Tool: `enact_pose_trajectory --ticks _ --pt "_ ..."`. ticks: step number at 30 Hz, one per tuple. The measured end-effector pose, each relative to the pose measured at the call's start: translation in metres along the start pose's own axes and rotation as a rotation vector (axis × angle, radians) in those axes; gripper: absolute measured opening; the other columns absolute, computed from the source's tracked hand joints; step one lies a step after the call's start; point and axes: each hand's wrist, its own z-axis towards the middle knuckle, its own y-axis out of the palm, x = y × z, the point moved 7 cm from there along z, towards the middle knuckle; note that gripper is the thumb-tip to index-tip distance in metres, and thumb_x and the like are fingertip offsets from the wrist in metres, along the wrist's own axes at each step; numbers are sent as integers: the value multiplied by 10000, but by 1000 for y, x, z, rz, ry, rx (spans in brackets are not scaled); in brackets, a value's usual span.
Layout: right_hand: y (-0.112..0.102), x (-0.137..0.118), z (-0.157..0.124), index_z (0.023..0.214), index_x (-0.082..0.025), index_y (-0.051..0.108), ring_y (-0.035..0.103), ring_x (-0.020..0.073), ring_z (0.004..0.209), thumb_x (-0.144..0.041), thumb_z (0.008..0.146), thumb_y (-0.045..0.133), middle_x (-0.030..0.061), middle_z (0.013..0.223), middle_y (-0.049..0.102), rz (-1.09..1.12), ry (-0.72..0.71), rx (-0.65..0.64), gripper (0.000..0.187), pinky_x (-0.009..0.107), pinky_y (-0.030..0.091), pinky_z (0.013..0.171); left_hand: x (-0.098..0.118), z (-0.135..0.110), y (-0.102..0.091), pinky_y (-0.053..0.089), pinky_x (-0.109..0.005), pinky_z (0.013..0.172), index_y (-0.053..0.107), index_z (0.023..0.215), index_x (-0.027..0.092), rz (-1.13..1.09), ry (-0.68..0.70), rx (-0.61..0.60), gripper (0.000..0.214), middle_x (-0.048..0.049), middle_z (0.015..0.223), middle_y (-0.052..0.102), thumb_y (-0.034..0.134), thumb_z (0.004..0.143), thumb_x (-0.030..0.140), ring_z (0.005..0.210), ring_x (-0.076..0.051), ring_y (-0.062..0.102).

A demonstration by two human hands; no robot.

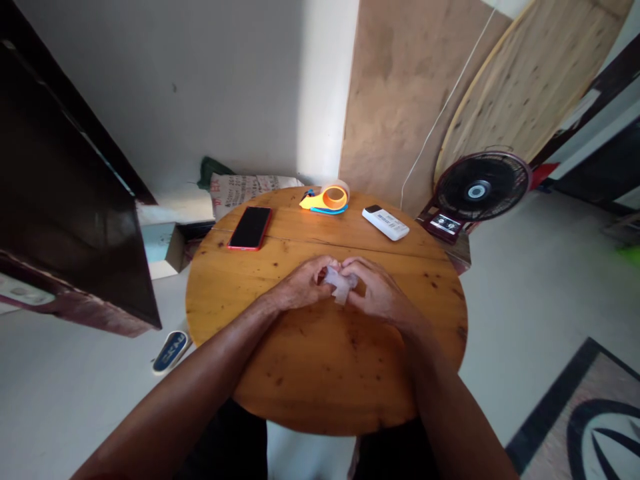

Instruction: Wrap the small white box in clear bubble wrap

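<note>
Between my two hands, above the middle of the round wooden table, is a small whitish translucent piece that looks like crumpled plastic or tape; its exact kind is unclear. My left hand grips it from the left with curled fingers. From the right, my right hand pinches it, thumb below and fingers above. A flat strip of the piece hangs down toward the tabletop. The fingertips of both hands meet at its upper edge and partly hide it.
A red-edged phone lies at the table's back left. An orange and blue tape dispenser stands at the back, with a white device to its right. Beyond the right edge is a dark fan; a slipper lies on the floor at left.
</note>
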Motion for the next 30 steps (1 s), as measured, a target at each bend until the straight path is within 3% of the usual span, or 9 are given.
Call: enact_pose_trajectory --ticks 3,7,10,19,26,30 --pt "-4 4 0 1046 -239 577 574 200 1042 -177 767 616 37 1122 617 115 45 49 288 349 427 920 -4 1 -3 400 -201 621 542 913 181 -113 -72 30 217 35 775 569 592 702 192 679 -93 519" --pt "2 8 -2 1164 -243 554 589 222 1020 -340 711 728 47 1140 621 186 143 -74 494 368 454 885 -13 2 -12 407 -209 636 583 905 161 -141 -142 85 243 26 763 591 654 697 263 681 -99 537" --pt "5 10 -3 1204 -246 540 596 229 999 -353 669 760 51 1143 630 199 201 -111 588 372 464 864 -17 4 -13 428 -220 669 604 902 149 -200 -145 90 242 3 814 626 656 707 282 724 -111 570" --pt "4 10 -1 1035 -228 643 610 175 812 -359 729 699 1 915 683 332 290 -38 337 296 475 737 -2 1 -14 431 -237 643 667 854 130 -113 -139 96 286 -21 764 656 623 772 401 686 -129 572" --pt "9 33 -7 987 -199 648 627 180 760 -420 727 688 8 865 686 497 452 2 344 294 503 663 -2 3 3 462 -284 776 645 1081 146 -495 -172 -20 456 -68 997 690 702 724 423 846 -170 623" --pt "9 33 -6 1052 -203 631 637 185 799 -406 745 681 15 933 692 511 438 -33 372 302 514 695 -9 4 9 469 -293 761 634 1117 134 -602 -209 -14 510 -96 1018 690 740 698 406 836 -178 637"
